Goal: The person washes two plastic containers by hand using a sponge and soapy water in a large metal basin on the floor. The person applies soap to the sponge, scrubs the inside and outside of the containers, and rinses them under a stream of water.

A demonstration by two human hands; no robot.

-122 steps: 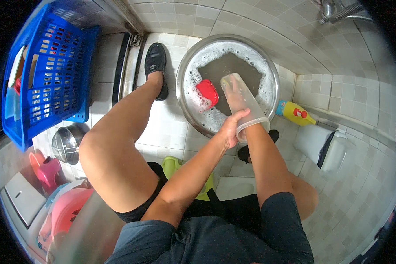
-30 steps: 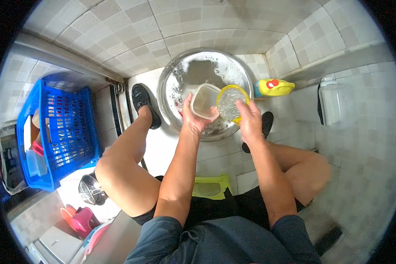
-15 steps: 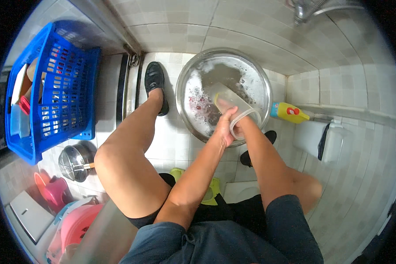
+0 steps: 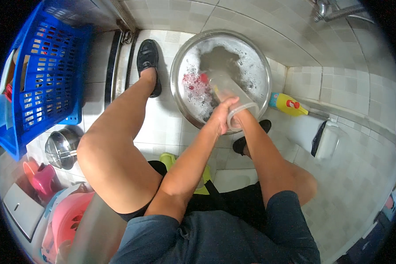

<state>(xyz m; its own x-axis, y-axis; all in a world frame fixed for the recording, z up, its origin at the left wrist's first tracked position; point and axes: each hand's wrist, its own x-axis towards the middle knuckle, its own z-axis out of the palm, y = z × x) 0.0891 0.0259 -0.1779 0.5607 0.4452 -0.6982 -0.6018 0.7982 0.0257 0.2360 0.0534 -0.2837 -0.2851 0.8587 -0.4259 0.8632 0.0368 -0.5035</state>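
Observation:
A tall cloudy plastic container (image 4: pixel 233 86) lies tilted over a round metal basin (image 4: pixel 176 75) of foamy grey water, its lower end in the suds. My left hand (image 4: pixel 224 113) is wrapped round the outside of it near the rim. My right hand (image 4: pixel 228 94) reaches in through the mouth up to the wrist and shows only dimly through the wall. By its fingertips a small yellow edge shows; what the fingers press is too blurred to name. Something red (image 4: pixel 203 78) pokes through the foam left of the container.
A yellow bottle (image 4: pixel 290 105) lies right of the basin, near a whitish container (image 4: pixel 329 141). At left stand a blue slotted basket (image 4: pixel 48 75), a metal pot (image 4: pixel 61 149) and pink tubs (image 4: pixel 68 215). A metal hose (image 4: pixel 345 13) hangs at the upper right wall.
The view has shifted a little, so the basket and legs sit further left. The red thing in the foam shows more plainly. Both hands keep their places on and in the container.

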